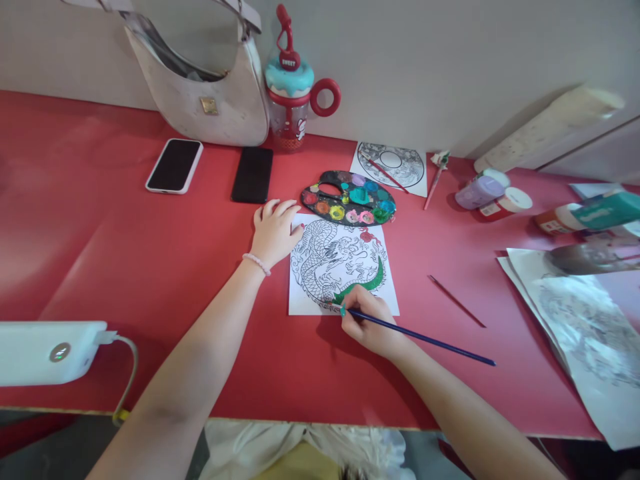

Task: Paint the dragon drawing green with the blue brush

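Note:
A white sheet with a black line drawing of a dragon [340, 263] lies on the red table [125, 253]. Part of the dragon's rim is painted green. My right hand [370, 323] pinches a long blue paintbrush [430, 341], its tip touching the lower edge of the drawing. My left hand [274, 230] rests flat with fingers spread on the sheet's upper left corner, holding it down. A dark oval paint palette [349, 198] with several colour wells sits just beyond the sheet.
Two phones [175, 165] [253, 174] lie at the back, by a white handbag [210, 93] and a drinking bottle [290, 93]. Paint jars [493, 193], a loose red brush [456, 301] and more drawings [585, 333] lie to the right. A white power bank [47, 352] sits front left.

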A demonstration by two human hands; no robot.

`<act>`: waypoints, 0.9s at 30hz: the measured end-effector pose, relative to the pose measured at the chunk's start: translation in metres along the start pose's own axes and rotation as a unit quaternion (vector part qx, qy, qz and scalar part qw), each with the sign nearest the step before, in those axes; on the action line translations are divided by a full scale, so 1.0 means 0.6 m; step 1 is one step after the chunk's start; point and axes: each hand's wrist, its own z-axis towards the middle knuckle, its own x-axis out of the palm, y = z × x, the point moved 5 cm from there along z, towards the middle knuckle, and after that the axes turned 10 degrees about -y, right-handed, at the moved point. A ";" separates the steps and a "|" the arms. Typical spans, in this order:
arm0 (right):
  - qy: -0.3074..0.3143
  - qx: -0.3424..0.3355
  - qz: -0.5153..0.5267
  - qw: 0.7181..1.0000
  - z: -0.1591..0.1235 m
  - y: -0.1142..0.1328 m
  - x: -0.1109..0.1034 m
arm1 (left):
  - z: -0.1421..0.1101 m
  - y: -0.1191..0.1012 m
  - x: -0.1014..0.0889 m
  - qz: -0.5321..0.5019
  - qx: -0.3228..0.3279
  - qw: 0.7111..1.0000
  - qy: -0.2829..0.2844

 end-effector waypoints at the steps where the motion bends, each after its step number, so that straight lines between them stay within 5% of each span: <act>1: -0.002 0.002 0.001 1.000 0.000 -0.001 0.000 | 0.000 0.000 0.000 0.001 0.000 1.000 0.001; 27: 0.006 0.006 0.012 1.000 -0.001 -0.004 0.000 | 0.000 0.000 -0.001 0.003 0.002 1.000 -0.005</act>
